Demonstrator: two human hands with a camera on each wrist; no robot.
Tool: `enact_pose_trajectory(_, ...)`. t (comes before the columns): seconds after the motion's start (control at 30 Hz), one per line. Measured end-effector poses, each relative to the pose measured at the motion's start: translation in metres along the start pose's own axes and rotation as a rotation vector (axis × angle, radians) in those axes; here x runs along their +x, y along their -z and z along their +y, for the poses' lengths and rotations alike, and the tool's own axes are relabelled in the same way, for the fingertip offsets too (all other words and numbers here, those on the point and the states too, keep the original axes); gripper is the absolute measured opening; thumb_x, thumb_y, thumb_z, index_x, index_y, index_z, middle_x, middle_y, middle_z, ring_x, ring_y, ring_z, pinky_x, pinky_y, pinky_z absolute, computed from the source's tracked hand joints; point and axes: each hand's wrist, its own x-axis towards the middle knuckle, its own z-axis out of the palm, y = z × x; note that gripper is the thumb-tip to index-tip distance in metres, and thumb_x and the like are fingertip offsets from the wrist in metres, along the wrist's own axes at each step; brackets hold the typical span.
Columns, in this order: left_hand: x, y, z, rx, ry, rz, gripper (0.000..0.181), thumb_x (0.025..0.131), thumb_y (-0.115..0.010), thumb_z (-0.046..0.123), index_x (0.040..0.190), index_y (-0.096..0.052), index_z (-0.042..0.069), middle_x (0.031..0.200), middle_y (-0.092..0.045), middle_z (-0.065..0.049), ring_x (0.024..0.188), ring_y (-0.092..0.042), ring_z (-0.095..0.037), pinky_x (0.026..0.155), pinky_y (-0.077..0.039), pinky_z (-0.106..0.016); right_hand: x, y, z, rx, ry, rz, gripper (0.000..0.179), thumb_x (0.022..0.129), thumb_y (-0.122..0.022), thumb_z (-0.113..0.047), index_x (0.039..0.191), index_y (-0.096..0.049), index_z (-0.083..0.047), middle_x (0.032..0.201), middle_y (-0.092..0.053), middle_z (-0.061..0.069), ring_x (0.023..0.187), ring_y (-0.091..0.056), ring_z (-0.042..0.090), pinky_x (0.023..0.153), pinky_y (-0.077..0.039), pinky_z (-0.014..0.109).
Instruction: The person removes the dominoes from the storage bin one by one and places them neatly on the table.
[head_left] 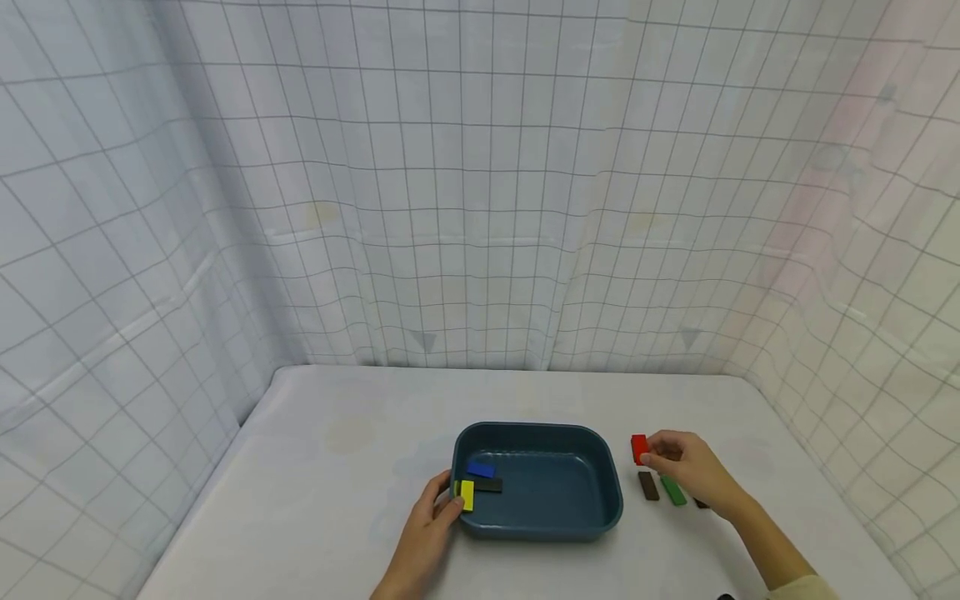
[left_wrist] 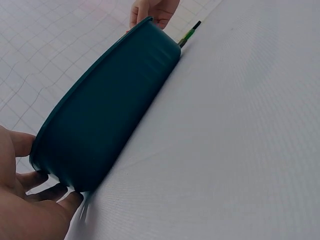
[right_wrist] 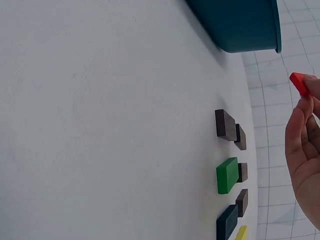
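Observation:
A dark teal plastic tub (head_left: pixel 555 487) stands on the white table. My left hand (head_left: pixel 423 529) grips its left wall, thumb at the rim and fingers against the outside, as the left wrist view also shows. Inside the tub, near that side, lie a yellow block (head_left: pixel 467 496), a blue block (head_left: pixel 481 469) and a black block (head_left: pixel 491 485). To the right of the tub, my right hand (head_left: pixel 693 471) pinches a red block (head_left: pixel 638 449) between thumb and fingertips. In the right wrist view this red block (right_wrist: pixel 299 83) is held above the table.
Below the right hand lie a dark brown block (head_left: pixel 648 486), a green block (head_left: pixel 673 490) and another dark block (head_left: pixel 701 503), partly covered. The right wrist view shows several more, including a yellow block (right_wrist: pixel 242 233). Gridded white curtains (head_left: pixel 487 208) surround the table.

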Motion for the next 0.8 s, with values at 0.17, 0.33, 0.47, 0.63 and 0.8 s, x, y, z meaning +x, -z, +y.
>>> enact_pose_trajectory(0.17,0.001,0.001,-0.001,-0.011,-0.007,-0.008,0.055,0.107,-0.055,0.019,0.155,-0.038,-0.002,0.159,-0.033,-0.029,0.142,-0.038,-0.051,0.113,-0.035,-0.061,-0.007,0.006,0.006,-0.009,-0.053,0.013,0.023,0.099,-0.073,-0.021,0.111,-0.070,-0.002,0.100,-0.071,0.007,0.092,-0.067,0.029,0.077,-0.057,0.030)
enact_pose_trajectory(0.33,0.002,0.000,-0.001,-0.017,-0.010,-0.003,0.055,0.107,-0.055,0.019,0.155,-0.038,-0.002,0.159,-0.034,-0.029,0.141,-0.039,-0.051,0.113,-0.035,-0.061,-0.018,0.016,0.017,-0.025,-0.073,0.033,0.023,0.098,-0.073,-0.019,0.110,-0.068,0.000,0.099,-0.070,0.009,0.088,-0.067,0.027,0.075,-0.058,0.033)
enact_pose_trajectory(0.47,0.001,0.000,-0.002,-0.017,-0.017,0.001,0.055,0.107,-0.056,0.019,0.155,-0.038,-0.002,0.159,-0.034,-0.028,0.141,-0.038,-0.052,0.113,-0.035,-0.061,-0.026,0.025,0.027,-0.047,-0.092,0.052,0.022,0.098,-0.073,-0.020,0.109,-0.069,-0.001,0.099,-0.070,0.007,0.088,-0.067,0.024,0.074,-0.057,0.031)
enact_pose_trajectory(0.63,0.000,0.000,0.001,-0.022,-0.018,-0.005,0.055,0.107,-0.056,0.019,0.155,-0.038,-0.001,0.159,-0.033,-0.029,0.142,-0.034,-0.054,0.114,-0.033,-0.061,-0.034,0.034,0.038,-0.058,-0.156,0.065,0.025,0.099,-0.072,-0.019,0.112,-0.069,0.001,0.101,-0.071,0.007,0.092,-0.067,0.023,0.075,-0.057,0.029)
enact_pose_trajectory(0.8,-0.002,0.000,0.000,-0.022,-0.020,-0.005,0.055,0.107,-0.056,0.018,0.155,-0.038,-0.003,0.159,-0.033,-0.029,0.142,-0.035,-0.053,0.114,-0.034,-0.060,-0.041,0.041,0.051,-0.087,-0.233,0.063,0.026,0.098,-0.074,-0.021,0.110,-0.069,0.001,0.092,-0.068,0.006,0.083,-0.061,0.022,0.068,-0.053,0.029)
